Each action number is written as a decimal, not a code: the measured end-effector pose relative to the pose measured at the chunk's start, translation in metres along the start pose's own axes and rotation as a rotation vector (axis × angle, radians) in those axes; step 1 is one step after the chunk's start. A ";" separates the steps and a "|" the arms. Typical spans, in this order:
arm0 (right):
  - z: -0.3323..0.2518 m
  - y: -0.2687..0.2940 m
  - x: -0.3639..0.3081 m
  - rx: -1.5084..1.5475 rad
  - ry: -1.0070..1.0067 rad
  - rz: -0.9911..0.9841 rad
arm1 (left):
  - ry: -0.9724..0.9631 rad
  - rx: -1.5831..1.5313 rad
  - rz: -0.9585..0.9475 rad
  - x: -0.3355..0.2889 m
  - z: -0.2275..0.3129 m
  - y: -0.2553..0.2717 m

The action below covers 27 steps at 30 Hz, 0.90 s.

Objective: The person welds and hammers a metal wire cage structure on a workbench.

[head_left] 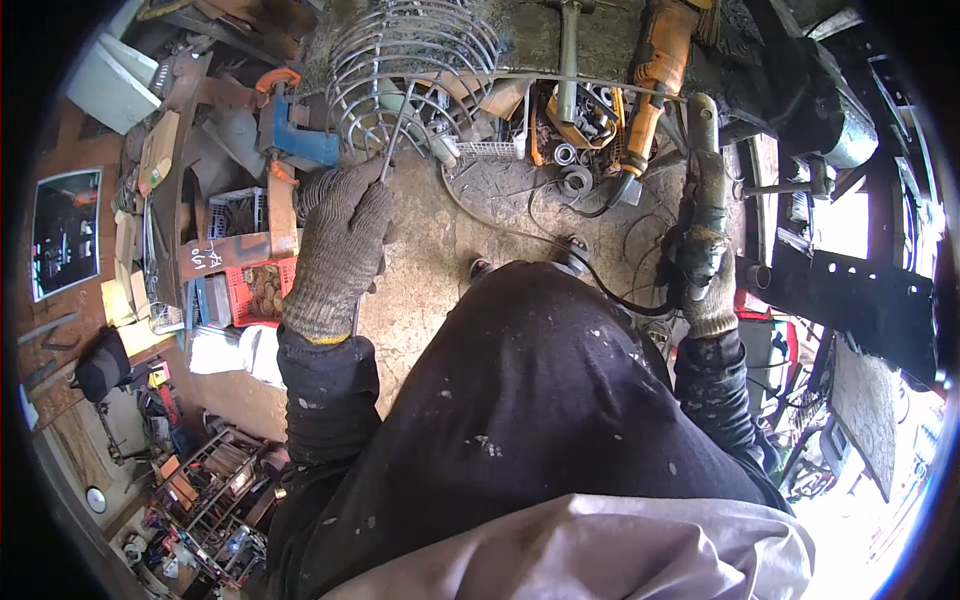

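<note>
My left hand (345, 240), in a grey knitted glove, is closed round a thin metal rod (398, 130). The rod's upper end reaches a round cage of bent metal bars (410, 45) on the workbench. My right hand (710, 285), gloved too, is wrapped round a welding electrode holder (707, 160) with a black cable (630, 303). The holder points away from me, its grey, rounded end at the bench's right. A thin rod (610, 88) runs leftward from near that end; whether the holder clamps it is unclear.
A hammer (569, 60) and an orange angle grinder (660, 60) lie at the bench. Below them are a box of metal parts (580, 125) and metal rings (575, 180). A blue clamp (305, 130) and red basket (258, 290) are left; a dark machine (830, 120) stands right.
</note>
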State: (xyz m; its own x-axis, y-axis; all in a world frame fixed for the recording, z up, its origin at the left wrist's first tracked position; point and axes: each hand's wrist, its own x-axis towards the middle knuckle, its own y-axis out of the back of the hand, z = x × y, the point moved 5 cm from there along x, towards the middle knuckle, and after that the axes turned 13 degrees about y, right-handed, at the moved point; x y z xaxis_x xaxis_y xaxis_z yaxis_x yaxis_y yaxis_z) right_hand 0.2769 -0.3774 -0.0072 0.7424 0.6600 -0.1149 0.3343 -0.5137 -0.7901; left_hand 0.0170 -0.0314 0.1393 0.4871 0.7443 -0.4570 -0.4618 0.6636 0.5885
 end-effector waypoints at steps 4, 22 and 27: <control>-0.002 -0.047 -0.001 -0.203 -0.008 -0.003 | -0.083 -0.049 0.009 0.004 -0.007 -0.003; 0.007 -0.067 0.012 -0.582 0.026 0.014 | -0.136 -0.143 -0.001 0.007 -0.007 -0.005; 0.013 -0.062 0.018 -0.586 -0.010 0.012 | -0.164 -0.110 0.006 0.006 -0.005 -0.004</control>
State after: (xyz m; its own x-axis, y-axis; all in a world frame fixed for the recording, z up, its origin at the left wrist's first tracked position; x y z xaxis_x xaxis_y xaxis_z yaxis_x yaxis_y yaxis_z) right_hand 0.2623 -0.3266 0.0322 0.7437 0.6559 -0.1293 0.5934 -0.7368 -0.3240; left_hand 0.0178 -0.0292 0.1312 0.5943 0.7317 -0.3337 -0.5388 0.6704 0.5101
